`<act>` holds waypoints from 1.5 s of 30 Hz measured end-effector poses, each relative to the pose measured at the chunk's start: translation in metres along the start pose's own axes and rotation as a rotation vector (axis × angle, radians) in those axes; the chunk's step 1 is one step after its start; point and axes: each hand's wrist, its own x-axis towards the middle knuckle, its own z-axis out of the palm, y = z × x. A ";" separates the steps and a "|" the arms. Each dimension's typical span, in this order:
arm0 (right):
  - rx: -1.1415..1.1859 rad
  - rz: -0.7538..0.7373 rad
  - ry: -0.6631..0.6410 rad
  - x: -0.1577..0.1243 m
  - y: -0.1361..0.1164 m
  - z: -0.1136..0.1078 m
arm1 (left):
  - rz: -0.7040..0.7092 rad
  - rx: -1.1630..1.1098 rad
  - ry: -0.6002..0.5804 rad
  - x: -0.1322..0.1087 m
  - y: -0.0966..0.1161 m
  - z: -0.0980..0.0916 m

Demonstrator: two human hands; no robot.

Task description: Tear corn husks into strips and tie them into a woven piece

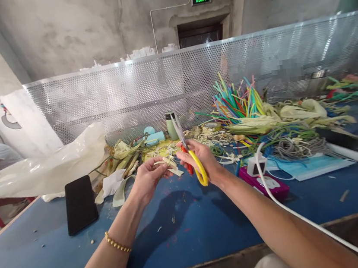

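My left hand [151,176] pinches a small pale strip of dried husk [172,166] between thumb and fingers, above the blue table. Close to its right, my right hand [203,159] is closed around a pair of scissors [198,166] with one yellow and one red handle. The scissor blades point up and away from me, and they do not touch the strip. Behind both hands lies a heap of pale scraps and cut strips [212,136]. A green bottle with a dark cap [171,128] stands just beyond the scissor tips.
A black phone [81,204] lies on the left, near a large plastic bag [49,167]. Colourful stems [240,100] and husks [252,124] pile up at the back right. A purple power strip [270,183] with a white cable and a blue mask [313,167] lie on the right.
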 end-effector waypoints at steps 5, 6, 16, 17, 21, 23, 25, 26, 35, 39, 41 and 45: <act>0.044 -0.002 -0.115 -0.003 0.002 0.001 | 0.005 0.097 -0.061 -0.002 -0.007 0.004; 0.033 -0.002 -0.137 -0.005 0.002 0.001 | 0.000 0.114 -0.074 -0.002 -0.008 0.004; 0.071 -0.007 -0.122 -0.007 0.000 0.005 | -0.068 0.041 -0.078 -0.003 -0.001 0.004; 0.082 -0.012 -0.108 -0.007 0.001 0.005 | -0.078 0.014 -0.063 -0.002 -0.002 0.005; 0.064 -0.004 -0.139 -0.009 0.005 0.010 | -0.092 -0.103 0.014 -0.001 -0.006 0.004; 0.046 0.020 -0.179 -0.011 0.003 0.012 | -0.124 -0.138 0.026 0.000 -0.006 0.001; 0.025 0.050 -0.199 -0.012 0.000 0.012 | -0.151 -0.156 0.014 0.002 -0.004 -0.003; 0.011 0.062 -0.196 -0.012 -0.003 0.012 | -0.153 -0.164 0.003 0.003 -0.002 -0.006; -0.216 0.178 -0.421 -0.013 -0.013 -0.003 | -0.094 -0.215 -0.028 0.005 0.013 -0.019; -0.232 0.180 -0.465 -0.013 -0.011 -0.001 | -0.105 -0.243 -0.042 0.006 0.015 -0.020; -0.231 0.174 -0.459 -0.013 -0.010 0.000 | -0.108 -0.236 -0.029 0.006 0.014 -0.020; -0.239 0.166 -0.447 -0.014 -0.011 0.001 | -0.109 -0.199 -0.012 0.005 0.013 -0.020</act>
